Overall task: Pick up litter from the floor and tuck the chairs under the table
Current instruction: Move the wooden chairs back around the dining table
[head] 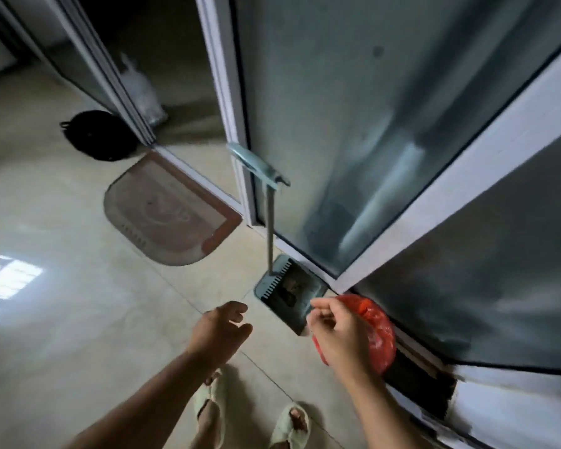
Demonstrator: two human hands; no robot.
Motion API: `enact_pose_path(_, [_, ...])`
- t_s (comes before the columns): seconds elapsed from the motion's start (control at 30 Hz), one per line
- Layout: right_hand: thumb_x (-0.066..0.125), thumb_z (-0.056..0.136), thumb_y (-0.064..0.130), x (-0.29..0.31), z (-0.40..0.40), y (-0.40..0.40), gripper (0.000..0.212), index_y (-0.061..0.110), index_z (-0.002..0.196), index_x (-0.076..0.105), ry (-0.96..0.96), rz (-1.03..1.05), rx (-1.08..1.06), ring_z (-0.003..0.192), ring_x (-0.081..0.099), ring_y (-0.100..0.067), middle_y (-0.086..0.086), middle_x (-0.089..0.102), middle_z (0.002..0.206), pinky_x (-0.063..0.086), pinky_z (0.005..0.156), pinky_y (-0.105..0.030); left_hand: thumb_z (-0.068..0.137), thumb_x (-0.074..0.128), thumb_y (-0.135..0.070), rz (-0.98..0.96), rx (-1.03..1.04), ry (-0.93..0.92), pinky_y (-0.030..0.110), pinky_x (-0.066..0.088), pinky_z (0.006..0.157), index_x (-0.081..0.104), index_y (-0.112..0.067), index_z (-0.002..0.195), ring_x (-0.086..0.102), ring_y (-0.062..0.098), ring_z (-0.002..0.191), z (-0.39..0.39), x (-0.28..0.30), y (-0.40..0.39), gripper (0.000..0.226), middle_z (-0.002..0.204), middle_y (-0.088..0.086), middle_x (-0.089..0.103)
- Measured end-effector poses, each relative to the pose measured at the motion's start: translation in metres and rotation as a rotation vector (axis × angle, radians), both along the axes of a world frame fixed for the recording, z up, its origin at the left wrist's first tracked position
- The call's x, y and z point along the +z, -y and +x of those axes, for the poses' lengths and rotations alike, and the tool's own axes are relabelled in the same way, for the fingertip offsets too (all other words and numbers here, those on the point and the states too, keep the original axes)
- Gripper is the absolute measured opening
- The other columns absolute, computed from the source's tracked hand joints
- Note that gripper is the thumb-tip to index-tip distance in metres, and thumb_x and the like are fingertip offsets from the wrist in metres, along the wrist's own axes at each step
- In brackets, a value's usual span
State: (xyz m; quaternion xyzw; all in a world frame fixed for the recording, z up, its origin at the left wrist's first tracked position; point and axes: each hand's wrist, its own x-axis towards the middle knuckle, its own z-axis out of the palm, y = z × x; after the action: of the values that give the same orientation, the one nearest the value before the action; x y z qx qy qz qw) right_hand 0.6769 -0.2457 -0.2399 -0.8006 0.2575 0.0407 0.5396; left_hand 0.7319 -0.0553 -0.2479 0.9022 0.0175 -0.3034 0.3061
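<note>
A pale tiled floor (78,319) fills the left and lower part of the view. Glass doors (353,124) in pale frames rise along its far and right edges, one of them standing open. Against the door sill at the floor's far side lies a half-round mat (166,212), its straight edge touching the sill. A black bag (99,134) sits on the floor beyond the mat, just beside the door frame, and a white bag (141,92) stands behind the glass past it.

A long-handled dustpan (290,293) stands by the right-hand door's lower edge, its handle upright and leaning near the glass; dark litter (289,291) lies in its tray, too blurred to identify.

The right hand (340,335) is just beside the dustpan's near corner, thumb and forefinger pinched together, with a red bag (378,332) bunched behind it; I cannot tell exactly how the fingers grip it. The left hand (221,332) hangs apart from it, fingers loosely curled, holding nothing. Two sandalled feet (250,416) stand at the floor's near edge.
</note>
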Motion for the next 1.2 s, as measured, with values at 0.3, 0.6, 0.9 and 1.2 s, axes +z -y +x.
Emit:
enact_pose_path(0.3, [0.064,0.079,0.009,0.095,-0.009,-0.202,0.015,0.022,0.086,0.064,0.166,0.03,0.606,0.07,0.058,0.002,0.01,0.065,0.079,0.044,0.064,-0.008,0.083,0.063,-0.03,0.059,0.482,0.265,0.022,0.05,0.075,0.06,-0.026,0.115,0.063,0.004,0.077,-0.126,0.123,-0.196,0.033,0.096,-0.011,0.063])
enact_pose_path(0.6, [0.067,0.08,0.012,0.163,-0.131,-0.398,0.015,0.025,0.087,0.064,0.273,0.115,1.017,0.076,0.064,-0.006,0.01,0.067,0.079,0.05,0.068,-0.016,0.082,0.064,-0.034,0.218,0.857,0.479,0.026,0.05,0.075,0.062,-0.027,0.111,0.06,0.006,0.074,-0.321,0.195,-0.341,0.03,0.091,-0.009,0.063])
enact_pose_path(0.9, [0.07,0.079,0.016,0.211,-0.272,-0.541,0.02,0.016,0.099,0.067,0.403,0.178,1.302,0.077,0.065,-0.004,0.01,0.067,0.082,0.05,0.066,-0.008,0.082,0.066,-0.034,0.406,1.02,0.702,0.007,0.047,0.07,0.061,-0.023,0.115,0.06,0.002,0.083,-0.5,0.247,-0.448,0.035,0.104,-0.006,0.066])
enact_pose_path(1.2, [0.083,0.062,0.024,0.265,-0.327,-0.67,0.076,0.008,0.128,0.049,1.041,-0.124,1.295,0.121,0.045,-0.034,-0.016,0.052,0.129,0.038,0.099,-0.047,0.068,0.08,-0.018,0.831,1.151,0.9,0.046,0.048,0.095,0.056,-0.011,0.123,0.05,0.029,0.118,-0.595,0.282,-0.555,0.06,0.125,0.013,0.054])
